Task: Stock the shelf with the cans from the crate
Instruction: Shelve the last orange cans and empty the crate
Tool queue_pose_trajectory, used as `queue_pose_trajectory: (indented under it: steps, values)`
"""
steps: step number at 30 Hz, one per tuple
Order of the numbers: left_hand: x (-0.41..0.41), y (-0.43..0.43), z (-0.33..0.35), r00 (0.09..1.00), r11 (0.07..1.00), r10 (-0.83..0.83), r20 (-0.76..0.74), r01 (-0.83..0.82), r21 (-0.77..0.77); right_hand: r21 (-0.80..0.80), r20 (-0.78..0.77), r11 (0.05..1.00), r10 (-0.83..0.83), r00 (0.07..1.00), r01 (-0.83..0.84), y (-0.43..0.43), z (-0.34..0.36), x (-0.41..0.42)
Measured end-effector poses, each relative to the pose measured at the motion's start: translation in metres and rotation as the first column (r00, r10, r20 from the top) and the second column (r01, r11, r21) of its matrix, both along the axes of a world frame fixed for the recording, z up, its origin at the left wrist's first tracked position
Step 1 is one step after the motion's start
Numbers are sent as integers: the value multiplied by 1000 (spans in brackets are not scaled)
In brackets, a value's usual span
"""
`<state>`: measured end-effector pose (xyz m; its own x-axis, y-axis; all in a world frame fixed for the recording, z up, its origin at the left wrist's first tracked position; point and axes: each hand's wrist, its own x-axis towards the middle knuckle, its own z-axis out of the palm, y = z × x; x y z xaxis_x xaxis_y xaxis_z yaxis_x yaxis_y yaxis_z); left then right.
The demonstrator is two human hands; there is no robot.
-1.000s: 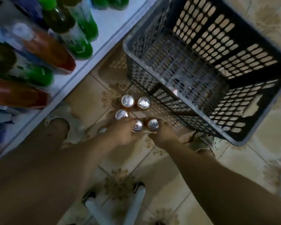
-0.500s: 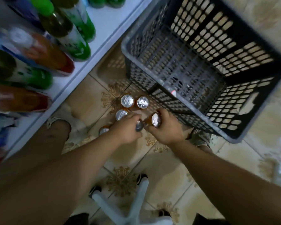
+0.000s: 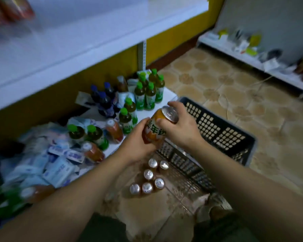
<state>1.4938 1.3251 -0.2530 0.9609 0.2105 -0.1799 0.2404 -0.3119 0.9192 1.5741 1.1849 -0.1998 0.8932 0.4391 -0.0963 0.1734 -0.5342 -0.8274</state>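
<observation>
An orange can (image 3: pixel 157 127) with a silver top is held up in front of me, tilted, above the floor. My left hand (image 3: pixel 137 142) grips its lower body and my right hand (image 3: pixel 180 126) grips its upper part near the rim. Several more orange cans (image 3: pixel 148 182) stand upright on the tiled floor just below my hands. The grey plastic crate (image 3: pixel 222 135) sits on the floor to the right, behind my right hand; its inside looks empty. The white bottom shelf (image 3: pixel 147 112) lies to the left.
Green-capped bottles (image 3: pixel 147 91), dark blue-capped bottles (image 3: pixel 103 98) and orange bottles (image 3: pixel 114 131) crowd the bottom shelf, with several blue-white packets (image 3: pixel 59 165) at the left. A white upper shelf (image 3: pixel 77 41) overhangs it. Another low shelf (image 3: pixel 252 49) with small items runs along the far right.
Both hands have lifted one can off the floor group and raised it. The view has swung up from the floor to show the shelves.
</observation>
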Motion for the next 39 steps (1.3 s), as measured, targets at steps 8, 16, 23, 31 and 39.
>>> queue_pose_trajectory:
  steps: [8, 16, 23, 31, 39]
  values:
    - [-62, 68, 129, 944, 970, 235, 232, -243, 5, 239, 171, 942, 199, 965, -237, 92, 125, -43]
    - [-147, 154, 182, 883, 847, 424, 203, -465, 257, 244, 272, 866, 372, 888, -437, 197, 183, -90]
    - [-202, 225, 200, 846, 480, 531, 53, -352, 803, 229, 287, 816, 464, 838, -531, 264, 196, -114]
    - [-219, 252, 179, 752, 477, 624, -213, -150, 866, 214, 301, 798, 494, 815, -563, 311, 187, -116]
    - [-218, 254, 174, 759, 447, 627, -175, -167, 879, 201, 432, 754, 505, 747, -626, 333, 153, -111]
